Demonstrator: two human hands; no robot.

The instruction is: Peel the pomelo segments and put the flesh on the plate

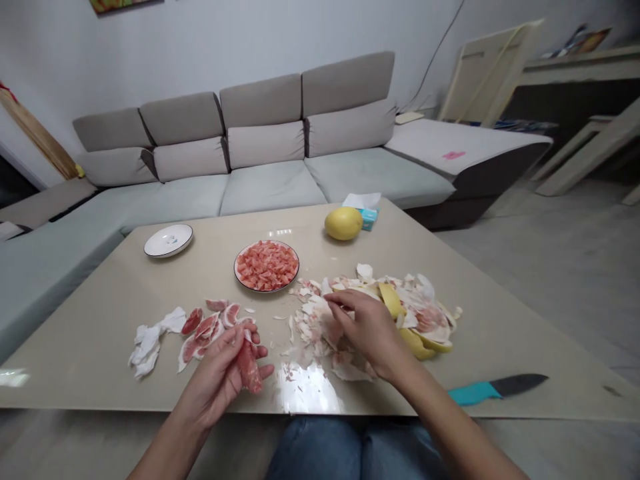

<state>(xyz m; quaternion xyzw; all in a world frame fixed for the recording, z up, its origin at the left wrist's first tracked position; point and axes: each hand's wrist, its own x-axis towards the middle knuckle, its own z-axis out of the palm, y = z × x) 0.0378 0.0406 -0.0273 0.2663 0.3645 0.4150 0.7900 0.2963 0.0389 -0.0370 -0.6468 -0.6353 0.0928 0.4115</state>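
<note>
The left hand (215, 377) grips a pink pomelo segment (249, 367); the right hand (363, 327) pinches into a heap of pomelo peel (425, 320) on the counter (100, 360). Left of the heap lie peeled segments (205, 330); behind it sit a plate of pomelo flesh (267, 265) and a whole pomelo (343, 223); a teal-handled knife (495, 388) lies front-right.

a grey-beige sectional sofa (265, 133) with segmented back cushions runs along a white wall (280, 40), below a framed painting (123, 5) cut off by the top edge. at right, a pale board (487, 73) leans near a long shelf (580, 70). a grey floor (565, 267) lies under soft, even indoor light.
</note>
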